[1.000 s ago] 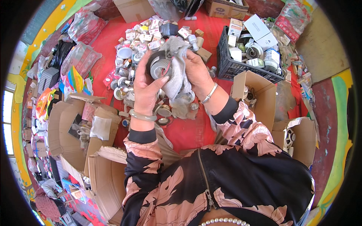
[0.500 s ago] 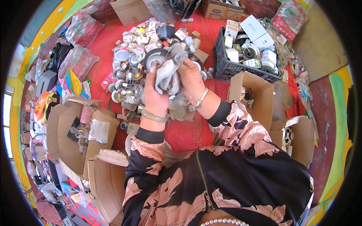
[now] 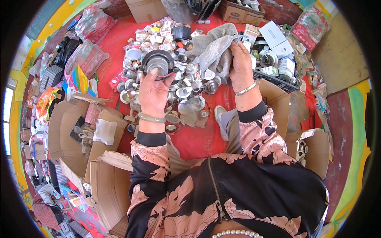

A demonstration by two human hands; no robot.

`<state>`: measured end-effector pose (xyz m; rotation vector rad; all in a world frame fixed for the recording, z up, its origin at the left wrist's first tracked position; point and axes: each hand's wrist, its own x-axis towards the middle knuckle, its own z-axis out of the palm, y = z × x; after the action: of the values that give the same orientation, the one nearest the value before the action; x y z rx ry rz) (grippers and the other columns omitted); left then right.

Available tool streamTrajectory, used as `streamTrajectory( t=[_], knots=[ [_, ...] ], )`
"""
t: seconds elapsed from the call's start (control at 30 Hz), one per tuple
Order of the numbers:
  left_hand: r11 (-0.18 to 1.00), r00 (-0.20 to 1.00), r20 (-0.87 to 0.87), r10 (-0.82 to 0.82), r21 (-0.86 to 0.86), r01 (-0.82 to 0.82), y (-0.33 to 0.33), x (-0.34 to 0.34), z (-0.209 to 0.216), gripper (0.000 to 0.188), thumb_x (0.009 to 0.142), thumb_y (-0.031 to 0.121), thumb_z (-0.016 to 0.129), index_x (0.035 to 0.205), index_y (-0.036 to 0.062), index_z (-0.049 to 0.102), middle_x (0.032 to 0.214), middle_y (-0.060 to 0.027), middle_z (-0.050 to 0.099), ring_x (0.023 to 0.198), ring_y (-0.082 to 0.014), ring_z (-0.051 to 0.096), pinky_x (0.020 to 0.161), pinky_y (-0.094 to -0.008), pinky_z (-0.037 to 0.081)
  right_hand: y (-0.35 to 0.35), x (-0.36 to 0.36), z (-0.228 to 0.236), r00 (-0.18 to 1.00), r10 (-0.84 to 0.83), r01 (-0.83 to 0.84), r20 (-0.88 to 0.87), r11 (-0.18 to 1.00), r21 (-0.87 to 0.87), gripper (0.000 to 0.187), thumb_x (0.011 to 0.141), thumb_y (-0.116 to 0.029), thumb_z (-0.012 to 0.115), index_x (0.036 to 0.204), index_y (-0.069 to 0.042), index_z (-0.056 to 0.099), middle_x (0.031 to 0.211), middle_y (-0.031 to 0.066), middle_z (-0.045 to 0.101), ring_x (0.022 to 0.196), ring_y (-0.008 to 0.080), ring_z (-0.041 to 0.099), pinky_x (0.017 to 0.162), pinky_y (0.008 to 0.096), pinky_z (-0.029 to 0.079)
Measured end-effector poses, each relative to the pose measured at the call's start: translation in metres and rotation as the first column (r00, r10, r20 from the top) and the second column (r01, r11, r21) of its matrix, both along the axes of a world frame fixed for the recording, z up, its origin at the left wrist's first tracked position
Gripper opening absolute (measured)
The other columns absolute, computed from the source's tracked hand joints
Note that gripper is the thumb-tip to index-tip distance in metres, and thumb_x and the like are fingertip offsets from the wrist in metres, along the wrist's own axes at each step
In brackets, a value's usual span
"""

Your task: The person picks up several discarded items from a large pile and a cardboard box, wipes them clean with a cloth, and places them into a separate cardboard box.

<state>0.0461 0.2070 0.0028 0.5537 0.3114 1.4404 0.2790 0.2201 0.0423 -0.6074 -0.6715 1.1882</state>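
Note:
My left hand [image 3: 153, 94] is closed around the near side of a round downlight [image 3: 159, 61] with a black rim, a grey ribbed body and a red wire. A grey cloth [image 3: 217, 49] hangs from my right hand [image 3: 240, 65], pinched at its upper corner and spread out to the left. Cloth and downlight are apart. Beneath both lies a heap of lamp parts and small boxes [image 3: 183, 92] on a red floor covering [image 3: 186, 141]. The cloth hides part of this heap.
A black crate [image 3: 274, 79] full of lamps and white boxes stands at the right. Cardboard boxes [image 3: 111, 186] flank me at the left, and another box [image 3: 317, 152] holds parts at the right. Plastic bags [image 3: 85, 63] lie at the far left.
My hands have drawn apart. The cloth, bunched against the downlight before, has moved right with my right hand and opened out. The downlight now shows fully in my left hand.

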Motion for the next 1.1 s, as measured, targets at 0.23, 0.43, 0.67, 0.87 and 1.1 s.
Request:
streamTrajectory(
  t=[0.23,0.43,0.67,0.87,1.1],
  knots=[
    [0.984,0.951,-0.295,-0.089,0.125,0.13,-0.022,0.024,0.011,0.05,0.076,-0.003,0.059,0.122,0.0025,0.039,0.111,-0.0114,0.053,0.1,-0.0213,0.055,0.085,-0.0362,0.047,-0.009,-0.022,-0.015,0.773,0.412,-0.412,0.483,0.904,-0.113,0.022,0.083,-0.005,0.057,0.104,0.001,0.06,0.088,0.0012,0.062,0.076,0.007,0.055,0.069,0.0209,0.046],
    [0.946,0.805,-0.586,-0.085,0.207,0.251,-0.024,0.021,0.023,0.059,0.074,0.004,0.067,0.124,0.0007,0.037,0.109,-0.0062,0.052,0.097,-0.0134,0.053,0.084,-0.028,0.045,-0.012,-0.018,-0.016,0.76,0.464,-0.481,0.455,0.872,-0.086,0.02,0.082,-0.005,0.058,0.1,0.003,0.06,0.087,-0.0001,0.061,0.074,0.0056,0.054,0.066,0.0203,0.045],
    [0.894,0.066,-0.993,0.097,0.117,0.432,-0.023,0.023,0.012,0.057,0.067,0.011,0.068,0.116,-0.0041,0.044,0.105,-0.0162,0.056,0.095,-0.0248,0.054,0.088,-0.0328,0.04,-0.007,-0.016,-0.009,-0.102,0.004,-0.465,0.995,0.884,-0.051,0.022,0.079,-0.021,0.059,0.091,-0.002,0.058,0.073,0.0124,0.057,0.067,0.0147,0.053,0.065,0.03,0.043],
    [0.939,0.672,-0.723,-0.161,0.098,0.33,-0.019,0.014,0.006,0.051,0.069,0.002,0.064,0.116,-0.0042,0.045,0.107,-0.0108,0.056,0.094,-0.018,0.056,0.083,-0.0284,0.044,-0.01,-0.016,0.0,0.434,0.37,-0.483,0.822,0.865,-0.135,0.019,0.08,-0.014,0.061,0.093,-0.001,0.059,0.077,0.0035,0.062,0.071,0.0074,0.051,0.066,0.0253,0.043],
    [0.968,0.936,-0.297,-0.191,0.099,0.229,-0.016,0.008,0.015,0.055,0.073,-0.005,0.057,0.123,-0.0022,0.037,0.111,-0.0133,0.053,0.101,-0.0228,0.055,0.086,-0.0341,0.046,-0.016,-0.024,-0.014,0.644,0.395,-0.436,0.656,0.893,-0.11,0.017,0.081,-0.011,0.062,0.095,-0.001,0.061,0.078,-0.0018,0.06,0.071,0.0038,0.049,0.064,0.0209,0.042]
  ],
)
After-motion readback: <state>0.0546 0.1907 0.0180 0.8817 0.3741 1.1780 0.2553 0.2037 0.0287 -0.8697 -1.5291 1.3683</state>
